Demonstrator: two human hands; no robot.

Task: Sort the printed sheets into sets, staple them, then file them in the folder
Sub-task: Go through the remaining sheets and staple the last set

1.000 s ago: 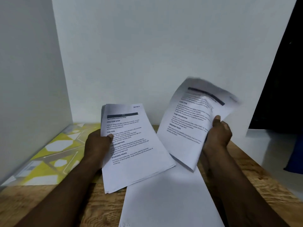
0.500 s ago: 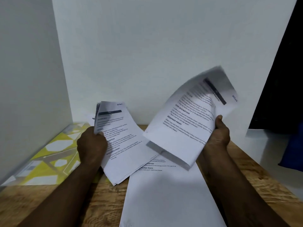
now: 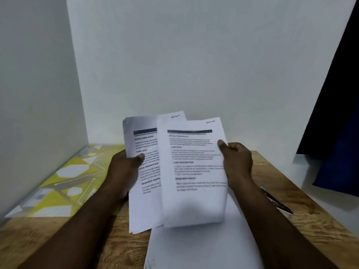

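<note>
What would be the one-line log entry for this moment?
phase: sorting | left hand: holds stack | right hand: holds sheet, overlapping stack | on table: folder, pen, paper

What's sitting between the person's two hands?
In the head view, only paper: the left hand grips a stack, the right hand pinches a sheet overlapping it.

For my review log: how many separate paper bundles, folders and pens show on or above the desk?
paper bundles: 3 (stack in left hand, front sheet in right hand, pile on table)
folder: 1
pen: 1
total: 5
</note>
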